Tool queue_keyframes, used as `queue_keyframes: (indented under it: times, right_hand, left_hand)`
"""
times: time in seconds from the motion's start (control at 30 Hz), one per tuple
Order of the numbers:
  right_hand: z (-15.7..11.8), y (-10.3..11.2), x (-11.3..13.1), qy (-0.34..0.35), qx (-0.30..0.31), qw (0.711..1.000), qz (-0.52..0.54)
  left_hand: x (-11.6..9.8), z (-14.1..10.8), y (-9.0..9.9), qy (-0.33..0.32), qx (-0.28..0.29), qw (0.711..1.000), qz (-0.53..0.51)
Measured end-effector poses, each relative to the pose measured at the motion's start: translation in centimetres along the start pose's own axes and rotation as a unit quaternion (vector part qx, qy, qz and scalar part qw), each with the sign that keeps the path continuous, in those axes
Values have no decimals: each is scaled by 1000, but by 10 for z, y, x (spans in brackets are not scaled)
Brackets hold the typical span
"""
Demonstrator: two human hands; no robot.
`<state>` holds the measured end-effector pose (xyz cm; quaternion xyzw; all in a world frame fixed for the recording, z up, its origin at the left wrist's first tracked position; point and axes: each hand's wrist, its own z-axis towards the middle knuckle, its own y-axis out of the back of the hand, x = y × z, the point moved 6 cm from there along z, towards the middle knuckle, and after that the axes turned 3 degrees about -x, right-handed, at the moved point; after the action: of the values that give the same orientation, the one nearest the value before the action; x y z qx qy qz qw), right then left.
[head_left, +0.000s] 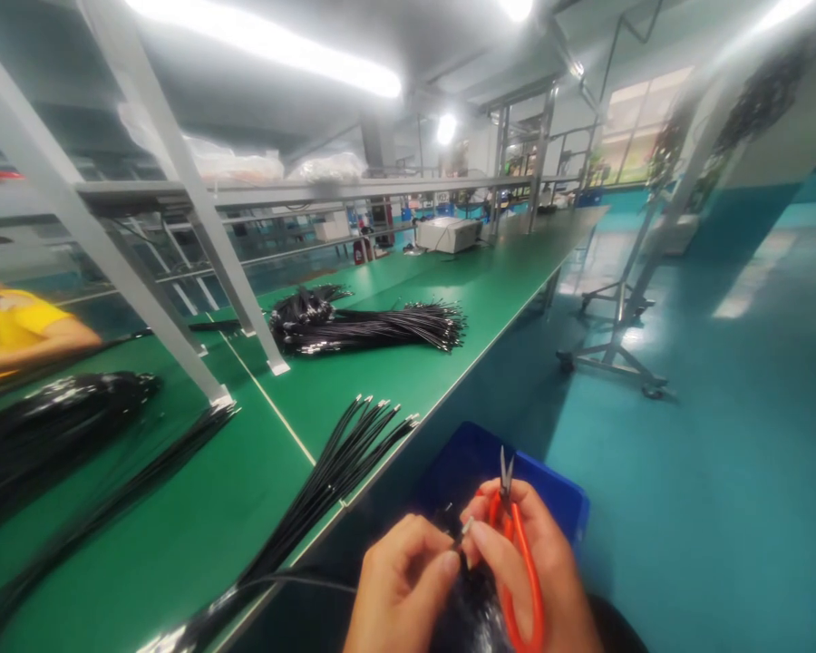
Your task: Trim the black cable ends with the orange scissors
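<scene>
My left hand pinches the end of a thin black cable at the lower middle. Close beside it, my right hand holds red-handled scissors, their pointed blades upward and slightly apart. The thumb and a finger of that hand also touch a small pale piece at the cable end. To the left, a bundle of black cables with light tips lies along the edge of the green table. Under my hands is dark, shiny material, too blurred to make out.
A blue bin stands below my hands. More black cable bundles lie farther back, by metal shelf posts. At the far left is a person in a yellow top. A wheeled metal stand is on the right floor.
</scene>
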<state>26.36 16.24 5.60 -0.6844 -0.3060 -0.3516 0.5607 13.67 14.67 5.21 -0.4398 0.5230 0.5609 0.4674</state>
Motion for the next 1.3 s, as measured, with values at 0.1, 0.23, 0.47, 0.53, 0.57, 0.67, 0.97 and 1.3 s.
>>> queue_keyframes:
  times: [0.1,0.23,0.47,0.53,0.57,0.67,0.97,1.3]
  right_hand:
    - [0,0,0,-9,11,1000,2]
    - [0,-1,-3,-48,39,998,21]
    - [-10,-3,-22,-173,34,980,91]
    - [-13,-3,-26,-180,11,980,79]
    - [-14,-3,-26,-175,4,982,68]
    - [-13,-5,-25,-154,7,987,45]
    - [-10,-21,-14,-202,106,970,79]
    - [-5,-20,-25,-208,80,970,98]
  left_hand:
    - [-1,-1,0,6,-4,1000,17]
    - [-4,-1,3,-31,-18,997,72]
    - [1,-3,-7,19,-10,993,-120]
    - [-3,-2,-9,20,-16,990,-137]
    - [-5,-2,-8,18,-24,991,-132]
    - [-12,1,-4,10,-25,988,-152]
    - [-8,5,-4,68,19,951,-301]
    - [-3,7,-6,97,-23,934,-343]
